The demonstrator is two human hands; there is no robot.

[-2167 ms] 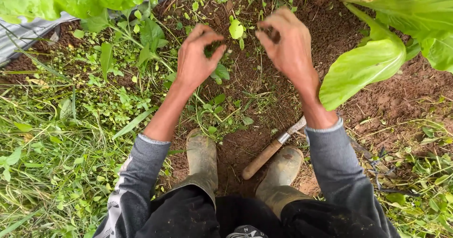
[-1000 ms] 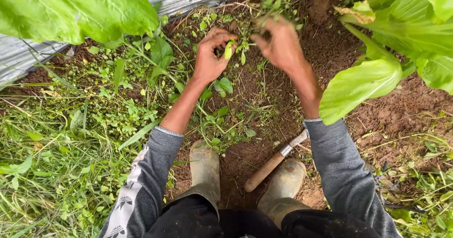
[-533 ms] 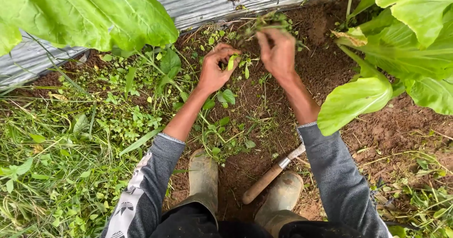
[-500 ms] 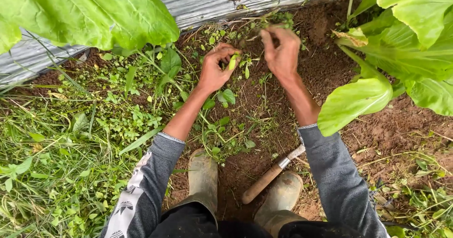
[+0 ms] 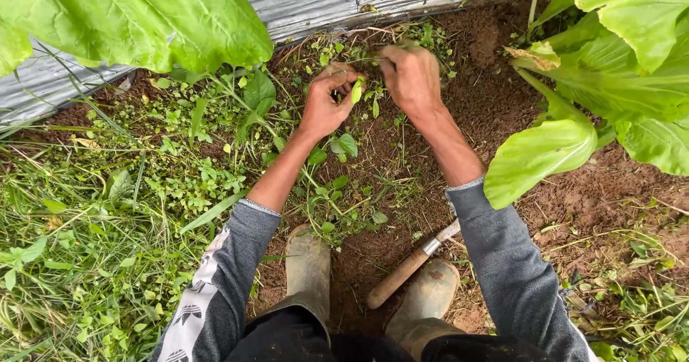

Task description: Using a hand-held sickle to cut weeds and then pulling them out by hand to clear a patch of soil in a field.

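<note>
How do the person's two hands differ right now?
The left hand curls around a small pale green leaf, while the right hand pinches thin weed stems near the grey metal sheet. The left hand sits lower; the right hand reaches farther forward. Both are bare and soil-stained.

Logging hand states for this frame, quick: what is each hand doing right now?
Left hand: fingers closed on a small green weed leaf.
Right hand: fingers curled down into the weeds; grip cannot be told.
</note>
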